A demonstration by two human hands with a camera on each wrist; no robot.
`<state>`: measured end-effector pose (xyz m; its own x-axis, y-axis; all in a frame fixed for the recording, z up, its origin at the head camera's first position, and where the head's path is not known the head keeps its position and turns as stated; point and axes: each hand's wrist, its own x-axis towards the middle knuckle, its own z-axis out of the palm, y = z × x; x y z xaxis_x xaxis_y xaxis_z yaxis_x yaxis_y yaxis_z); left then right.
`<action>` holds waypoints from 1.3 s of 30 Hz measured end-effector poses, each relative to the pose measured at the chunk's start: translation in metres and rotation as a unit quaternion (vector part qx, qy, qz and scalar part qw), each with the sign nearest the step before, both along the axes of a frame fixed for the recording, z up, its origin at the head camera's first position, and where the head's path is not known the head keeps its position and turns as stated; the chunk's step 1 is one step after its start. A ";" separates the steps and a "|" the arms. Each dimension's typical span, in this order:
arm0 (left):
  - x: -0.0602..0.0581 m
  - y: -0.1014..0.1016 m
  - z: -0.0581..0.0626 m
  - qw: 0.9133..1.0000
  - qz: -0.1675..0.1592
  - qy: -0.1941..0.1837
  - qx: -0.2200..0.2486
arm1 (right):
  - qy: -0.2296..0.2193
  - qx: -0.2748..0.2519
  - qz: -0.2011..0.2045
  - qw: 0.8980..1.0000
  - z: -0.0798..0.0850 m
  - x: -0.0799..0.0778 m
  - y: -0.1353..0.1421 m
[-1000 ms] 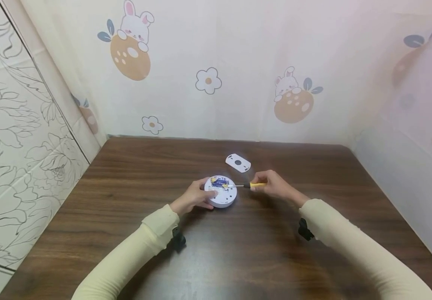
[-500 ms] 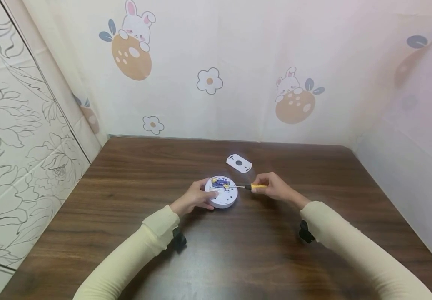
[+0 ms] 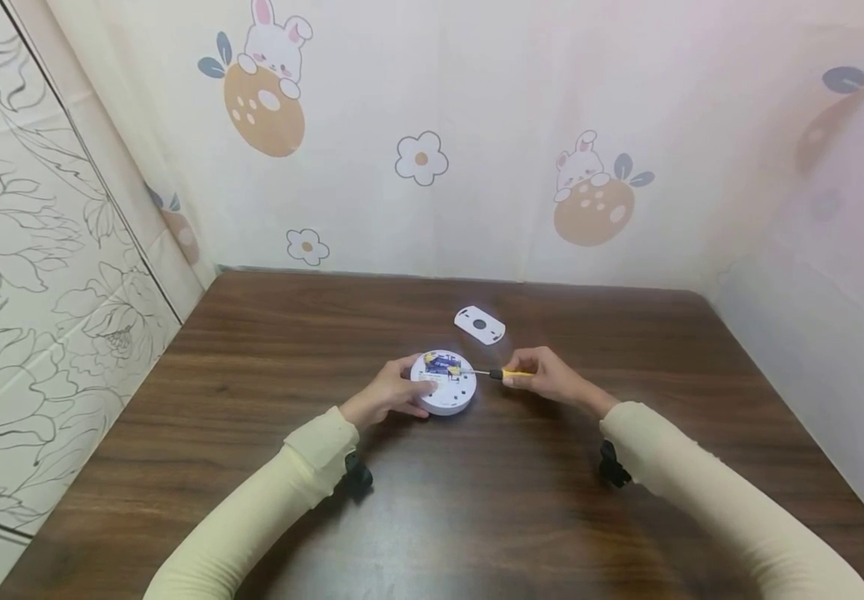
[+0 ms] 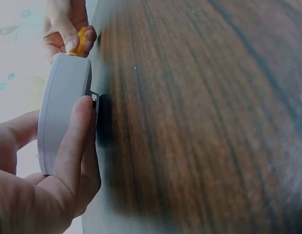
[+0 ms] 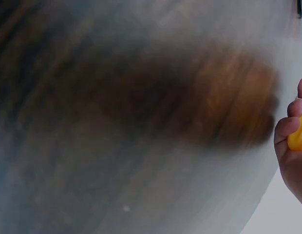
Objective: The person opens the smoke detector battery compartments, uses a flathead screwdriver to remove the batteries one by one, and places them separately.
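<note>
- Gripping the white disc (image 3: 443,382) at mid-table (image 3: 252,350), your left hand (image 3: 382,395) has fingers curled round its rim.
- Your right hand (image 3: 547,375) pinches a yellow screwdriver (image 3: 499,373), tip lying on the disc's open top.
- White plate (image 3: 480,324): lies flat just behind the disc, untouched.

A dark brown wooden table (image 3: 252,400) with a streaked grain fills the corner between the papered walls. Near its middle lies a round white device (image 3: 443,382), flat on the wood, with a blue and yellow part showing on its upper face. Just behind it, toward the back edge and a little to the right, a small white plate (image 3: 480,324) with a dark hole in its centre lies flat, apart from the device.
</note>
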<state>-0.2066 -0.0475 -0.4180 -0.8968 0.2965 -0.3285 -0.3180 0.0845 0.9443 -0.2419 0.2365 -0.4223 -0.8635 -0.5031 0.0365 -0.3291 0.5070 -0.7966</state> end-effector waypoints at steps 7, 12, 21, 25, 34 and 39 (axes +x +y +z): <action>-0.001 0.000 0.002 1.000 0.004 -0.005 0.008 | -0.006 -0.008 0.000 1.000 0.001 0.000 0.000; 0.000 -0.001 0.001 1.000 0.002 -0.003 0.008 | -0.012 -0.019 0.006 1.000 0.000 0.000 0.000; -0.001 0.000 0.001 1.000 0.001 -0.012 0.010 | -0.026 -0.013 -0.001 1.000 -0.002 -0.002 0.002; -0.001 0.000 0.000 1.000 0.002 -0.016 0.008 | -0.026 -0.014 -0.003 1.000 -0.004 -0.001 0.003; 0.002 -0.001 0.000 1.000 0.003 -0.020 0.014 | -0.036 -0.018 -0.013 0.999 -0.005 0.003 0.001; 0.001 -0.001 -0.001 1.000 0.003 -0.020 0.010 | -0.041 -0.022 -0.017 0.999 -0.004 0.004 0.001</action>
